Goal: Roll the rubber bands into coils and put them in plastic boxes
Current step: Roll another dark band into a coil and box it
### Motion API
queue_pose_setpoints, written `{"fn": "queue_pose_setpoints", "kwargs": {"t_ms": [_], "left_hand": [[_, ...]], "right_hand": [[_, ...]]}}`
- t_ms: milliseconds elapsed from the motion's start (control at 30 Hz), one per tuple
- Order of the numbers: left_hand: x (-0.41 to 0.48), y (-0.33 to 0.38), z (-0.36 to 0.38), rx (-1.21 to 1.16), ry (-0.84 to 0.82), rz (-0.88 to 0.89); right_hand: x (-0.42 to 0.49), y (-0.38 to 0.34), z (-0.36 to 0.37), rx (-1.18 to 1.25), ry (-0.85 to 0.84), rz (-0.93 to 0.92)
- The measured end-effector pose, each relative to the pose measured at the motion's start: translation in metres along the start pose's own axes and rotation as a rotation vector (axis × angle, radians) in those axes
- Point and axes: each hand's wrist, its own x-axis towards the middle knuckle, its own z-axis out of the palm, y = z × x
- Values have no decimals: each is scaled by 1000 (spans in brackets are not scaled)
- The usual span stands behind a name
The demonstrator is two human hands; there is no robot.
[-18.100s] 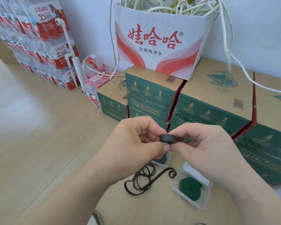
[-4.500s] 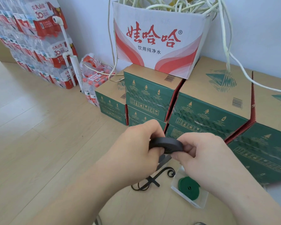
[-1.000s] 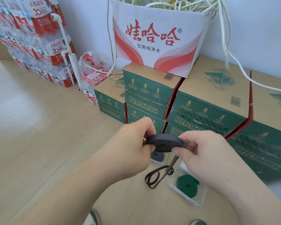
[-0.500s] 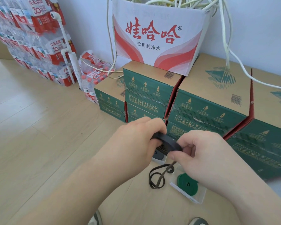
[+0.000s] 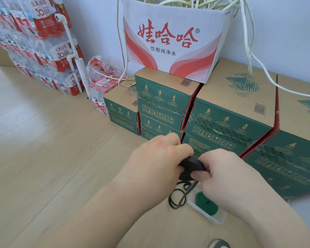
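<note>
A: From the head view, which containers hold what?
B: A clear plastic box (image 5: 220, 218) lies on the floor (image 5: 43, 158) with a green coil (image 5: 205, 204) flat inside it. Behind, a white carton (image 5: 172, 42) standing on green cartons (image 5: 161, 97) is stuffed with pale cables (image 5: 195, 2).
A: And the hands?
B: The left hand (image 5: 157, 158) and the right hand (image 5: 227, 169) both pinch a black coil (image 5: 191, 164) between their fingers, in the air near the box. Its loose tail (image 5: 177, 199) drops to loops on the floor just beside the box.
</note>
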Motion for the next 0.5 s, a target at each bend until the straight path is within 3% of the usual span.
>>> {"fn": "queue_pose_setpoints", "kwargs": {"t_ms": [133,333,400,500], "left_hand": [[2,-3,-1,-30,-27,-61],[3,-11,-10,-472,35,-291],[2,-11,-9,-449,8,-307],[-1,-14,-6,-168,-42,-274]], "right_hand": [[1,4,-1,96,50,4],[3,11,-3,184,92,-23],[3,10,-4,206,94,-33],[2,6,-3,184,69,-46]]}}
